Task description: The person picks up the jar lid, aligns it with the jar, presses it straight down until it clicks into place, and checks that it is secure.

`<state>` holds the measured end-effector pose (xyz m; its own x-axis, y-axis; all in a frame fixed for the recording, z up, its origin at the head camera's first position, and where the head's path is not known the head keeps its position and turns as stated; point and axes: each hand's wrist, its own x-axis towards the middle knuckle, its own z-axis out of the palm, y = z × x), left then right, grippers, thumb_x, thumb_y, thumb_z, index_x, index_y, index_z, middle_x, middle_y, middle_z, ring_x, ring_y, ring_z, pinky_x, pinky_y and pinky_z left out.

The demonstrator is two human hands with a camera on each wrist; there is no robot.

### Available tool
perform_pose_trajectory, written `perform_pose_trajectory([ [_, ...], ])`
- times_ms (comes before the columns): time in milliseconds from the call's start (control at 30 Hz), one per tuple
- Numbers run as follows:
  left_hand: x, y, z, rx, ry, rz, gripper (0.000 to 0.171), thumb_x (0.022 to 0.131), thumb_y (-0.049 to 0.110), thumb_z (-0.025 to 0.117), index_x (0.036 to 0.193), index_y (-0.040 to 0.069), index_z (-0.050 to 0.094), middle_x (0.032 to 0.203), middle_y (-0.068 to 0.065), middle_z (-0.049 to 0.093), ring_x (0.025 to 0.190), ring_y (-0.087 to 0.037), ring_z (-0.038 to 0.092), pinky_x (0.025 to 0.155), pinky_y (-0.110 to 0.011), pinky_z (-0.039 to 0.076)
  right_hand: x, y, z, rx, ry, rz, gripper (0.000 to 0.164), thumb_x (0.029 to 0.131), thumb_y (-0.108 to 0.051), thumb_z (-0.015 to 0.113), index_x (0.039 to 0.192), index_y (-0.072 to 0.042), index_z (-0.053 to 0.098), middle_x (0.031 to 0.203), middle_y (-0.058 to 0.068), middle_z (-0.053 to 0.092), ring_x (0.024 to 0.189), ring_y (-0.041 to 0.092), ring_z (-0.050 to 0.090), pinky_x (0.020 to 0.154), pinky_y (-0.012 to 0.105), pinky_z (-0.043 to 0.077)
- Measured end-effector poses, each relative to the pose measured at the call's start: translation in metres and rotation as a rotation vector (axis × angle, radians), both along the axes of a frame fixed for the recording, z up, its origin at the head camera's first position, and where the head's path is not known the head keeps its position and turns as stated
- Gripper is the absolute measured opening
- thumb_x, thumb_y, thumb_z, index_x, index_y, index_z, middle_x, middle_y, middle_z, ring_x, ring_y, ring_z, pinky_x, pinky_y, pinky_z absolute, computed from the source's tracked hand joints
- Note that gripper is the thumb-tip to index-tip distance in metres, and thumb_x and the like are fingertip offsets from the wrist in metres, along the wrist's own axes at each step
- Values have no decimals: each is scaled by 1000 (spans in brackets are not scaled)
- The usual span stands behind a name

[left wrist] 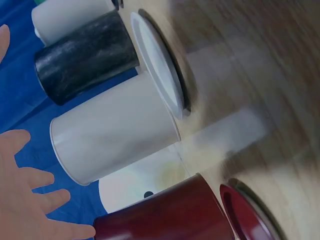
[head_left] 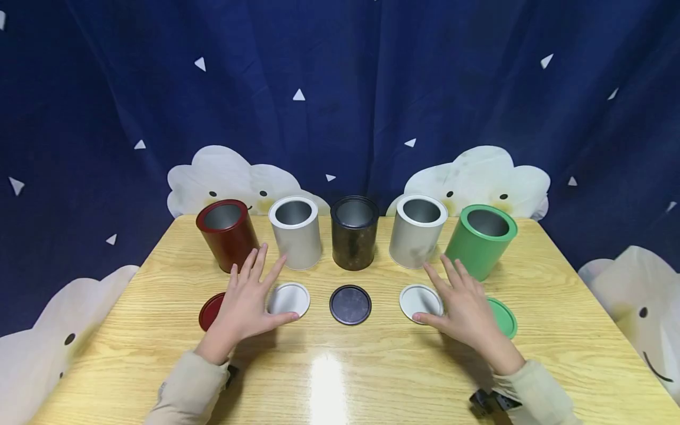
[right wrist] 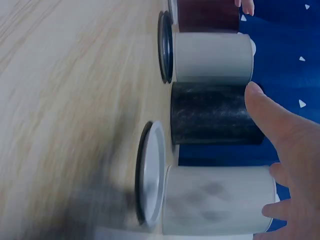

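My left hand (head_left: 248, 304) has its fingers spread above the table, holding nothing, between a dark red lid (head_left: 210, 311) and a white lid (head_left: 291, 297). My right hand (head_left: 463, 306), fingers also spread and holding nothing, is over the space between another white lid (head_left: 419, 299) and a green lid (head_left: 502, 319). A black lid (head_left: 350, 305) lies between the hands. Behind the lids stands a row of topless cans: dark red (head_left: 231, 239), white (head_left: 298, 243), black (head_left: 353, 243), white (head_left: 416, 241) and green (head_left: 478, 245). Both wrist views show the hands apart from the lids.
The wooden table (head_left: 329, 360) has a bright glare patch near its front. A dark blue curtain (head_left: 340, 71) with white triangles and cloud shapes hangs behind the cans. Dark straps with small devices (head_left: 494, 402) sit at the sleeves.
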<state>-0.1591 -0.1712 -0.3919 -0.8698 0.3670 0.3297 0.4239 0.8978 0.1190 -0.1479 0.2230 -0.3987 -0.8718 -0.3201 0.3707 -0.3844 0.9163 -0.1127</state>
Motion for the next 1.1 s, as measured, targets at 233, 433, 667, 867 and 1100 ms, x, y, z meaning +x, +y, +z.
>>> perform_pose_trajectory([
  [233,3,-8,4,69,15,-36,103,60,67,68,143,21,30,149,-15,15,133,-35,15,98,-61,19,0,-11,6,-51,-13,59,90,65,-58,71,136,-8,43,137,24,35,123,44,32,89,60,31],
  [433,3,-19,4,186,120,-130,94,57,51,79,134,10,45,140,-18,34,125,-37,31,92,-57,31,-4,-27,10,-137,-13,129,81,65,-49,75,129,-5,51,128,21,45,115,41,42,87,56,36],
  [667,3,-34,2,298,126,-211,83,56,39,84,126,6,53,121,-14,48,112,-30,42,85,-48,38,-8,-52,12,-271,-44,225,68,64,-40,80,118,-4,61,111,11,57,101,28,54,81,44,44],
  [867,6,-46,1,339,98,-232,81,54,31,86,125,6,55,112,-9,50,103,-24,43,79,-42,38,-12,-73,13,-307,-53,270,65,62,-38,82,115,-5,63,107,8,58,98,24,55,79,40,45],
  [1100,8,-58,3,361,70,-221,80,54,27,87,125,9,55,107,-5,50,99,-20,42,77,-35,35,-17,-94,14,-326,-95,296,62,64,-39,80,115,-8,63,106,6,58,98,22,55,78,38,45],
])
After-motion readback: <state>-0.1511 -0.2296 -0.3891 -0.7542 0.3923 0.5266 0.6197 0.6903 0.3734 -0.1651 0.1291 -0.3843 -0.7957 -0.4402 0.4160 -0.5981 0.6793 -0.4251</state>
